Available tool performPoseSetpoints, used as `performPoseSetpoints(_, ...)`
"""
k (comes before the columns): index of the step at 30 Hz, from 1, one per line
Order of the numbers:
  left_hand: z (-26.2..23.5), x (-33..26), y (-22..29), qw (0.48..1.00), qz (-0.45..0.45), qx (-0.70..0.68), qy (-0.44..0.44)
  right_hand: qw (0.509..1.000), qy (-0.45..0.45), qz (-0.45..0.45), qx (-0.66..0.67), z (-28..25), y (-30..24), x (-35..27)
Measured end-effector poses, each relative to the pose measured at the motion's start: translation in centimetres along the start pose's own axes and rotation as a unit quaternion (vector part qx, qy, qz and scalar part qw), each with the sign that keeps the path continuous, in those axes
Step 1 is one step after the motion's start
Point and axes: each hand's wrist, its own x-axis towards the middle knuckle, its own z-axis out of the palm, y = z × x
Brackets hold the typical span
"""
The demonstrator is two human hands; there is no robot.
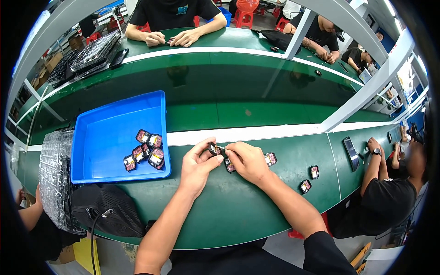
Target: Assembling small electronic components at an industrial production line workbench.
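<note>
Over the green bench, my left hand [195,169] grips a small black electronic housing [213,149] with its circuitry exposed, tilted between thumb and fingers. My right hand [250,162] is pinched close against its right side. A thin pale sliver shows at those fingertips, too small to name. Just below the right hand lies a similar open housing [229,165], partly covered by the fingers. Another housing [270,158] sits right behind that hand. Farther right on the bench are two more, an upper housing [314,172] and a lower housing [305,186].
At left stands a blue tray [103,110] with several housings [156,157] in its right half. A black mesh bag [110,211] and a bubble-wrapped stack [55,183] flank it. White frame posts [360,96] rise beyond. Co-workers sit opposite and at right, near a phone [351,153].
</note>
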Motion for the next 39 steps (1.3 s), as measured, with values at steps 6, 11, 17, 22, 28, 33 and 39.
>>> performPoseSetpoints(6, 0.1, -0.2, -0.1, 1.000, 0.011, 0.007, 0.004, 1.000, 0.000, -0.002, 0.000, 0.2, 0.0, -0.1)
performPoseSetpoints(11, 0.1, -0.1, -0.1, 1.000, 0.017, 0.004, 0.003, 1.000, 0.020, -0.010, 0.009, 0.4, 0.0, -0.1)
performPoseSetpoints(17, 0.1, -0.1, -0.3, 1.000, 0.023, -0.002, 0.013, 1.000, 0.022, -0.010, 0.004, 0.5, -0.2, -0.1)
performPoseSetpoints(22, 0.2, -0.3, -0.2, 0.999, 0.036, 0.004, 0.030, 1.000, -0.004, -0.020, -0.019, 0.6, -0.2, 0.1)
performPoseSetpoints(28, 0.4, -0.1, -0.4, 0.999, 0.038, 0.016, 0.026, 0.999, -0.015, -0.034, -0.022, 0.3, 0.4, 0.1)
performPoseSetpoints(33, 0.4, -0.3, -0.2, 0.997, 0.064, 0.034, 0.015, 0.999, -0.015, 0.028, 0.013, 0.3, -0.3, 0.0)
performPoseSetpoints(39, 0.8, -1.0, 2.4, 0.908, 0.294, 0.297, -0.003, 0.997, -0.014, 0.072, 0.038, 0.2, -0.1, -0.1)
